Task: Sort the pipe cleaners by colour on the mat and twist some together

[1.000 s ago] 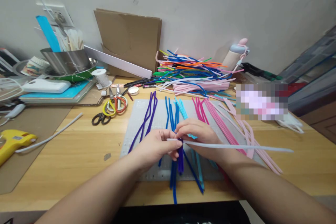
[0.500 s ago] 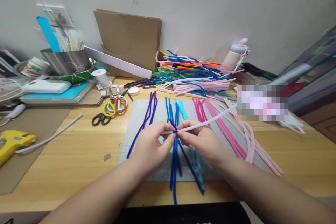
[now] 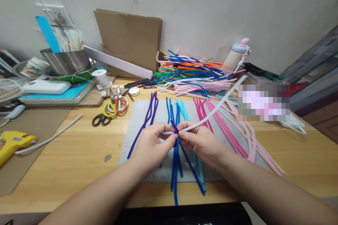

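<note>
Both hands meet over the grey cutting mat (image 3: 158, 175), pinching a white pipe cleaner (image 3: 211, 112) whose long free end curves up to the right. A short purple pipe cleaner (image 3: 173, 125) crosses the white one between my fingertips, wrapped at least partly around it. My left hand (image 3: 155, 144) is closed on the white piece left of the crossing. Just right of it, my right hand (image 3: 203, 140) is closed with thumb and fingers at the crossing. Under the hands lie blue pipe cleaners (image 3: 175, 179); purple ones (image 3: 144, 126) are to the left, pink ones (image 3: 227, 132) to the right.
A heap of mixed pipe cleaners (image 3: 195, 70) lies at the back by a bottle (image 3: 235, 56). Scissors (image 3: 109, 109) and a wire spool (image 3: 100, 77) sit left of the mat. On cardboard at far left is a yellow glue gun (image 3: 16, 144). Cardboard sheets (image 3: 129, 42) lean on the wall.
The free end of the white pipe cleaner has swung upward and bends more steeply. Both hands stay nearly in place, still pinching at the purple crossing.
</note>
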### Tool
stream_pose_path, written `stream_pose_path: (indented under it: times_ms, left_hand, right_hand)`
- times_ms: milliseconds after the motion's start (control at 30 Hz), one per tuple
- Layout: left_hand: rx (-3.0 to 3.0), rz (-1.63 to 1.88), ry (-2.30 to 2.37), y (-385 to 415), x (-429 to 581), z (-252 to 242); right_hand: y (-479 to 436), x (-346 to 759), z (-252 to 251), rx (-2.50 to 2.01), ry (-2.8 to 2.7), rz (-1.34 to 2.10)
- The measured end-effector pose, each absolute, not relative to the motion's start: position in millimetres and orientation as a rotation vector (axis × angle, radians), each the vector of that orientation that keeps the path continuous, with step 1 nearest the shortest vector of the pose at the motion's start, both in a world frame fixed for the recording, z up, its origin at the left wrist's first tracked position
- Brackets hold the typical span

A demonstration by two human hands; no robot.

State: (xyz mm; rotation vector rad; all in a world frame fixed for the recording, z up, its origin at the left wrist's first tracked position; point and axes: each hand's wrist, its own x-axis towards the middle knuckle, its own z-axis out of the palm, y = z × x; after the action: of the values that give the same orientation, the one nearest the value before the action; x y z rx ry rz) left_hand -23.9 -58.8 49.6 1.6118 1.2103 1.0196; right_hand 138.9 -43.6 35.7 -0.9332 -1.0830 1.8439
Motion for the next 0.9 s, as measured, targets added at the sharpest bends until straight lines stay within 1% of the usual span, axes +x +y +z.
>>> stream_pose_path:
  times_ms: [100,233,367,600,900]
  left_hand:
    - [1.293,0.971,1.076,-57.4,-21.7,52.0]
    - [1.14,0.906,0.997,-55.3,-22.5,53.0]
    - [1.11,0.877,0.964,-53.0,-23.7,51.9]
    - [1.15,0.927,1.045,-53.3,-22.4,51.1]
    - [1.183,0.86,1.035,-51.9,-23.1,47.4]
  right_hand:
    - [-42.9,139.1,32.3,-0.89,-1.099,1.861]
    - [-41.5,139.7,32.1,-0.844,-1.2,1.853]
    - [-39.5,141.2,34.4,-0.798,-1.312,1.768]
    - [-37.8,142.7,34.7,-0.86,-1.308,1.765]
    - [-37.3,139.5,35.0,-0.812,-1.372,1.742]
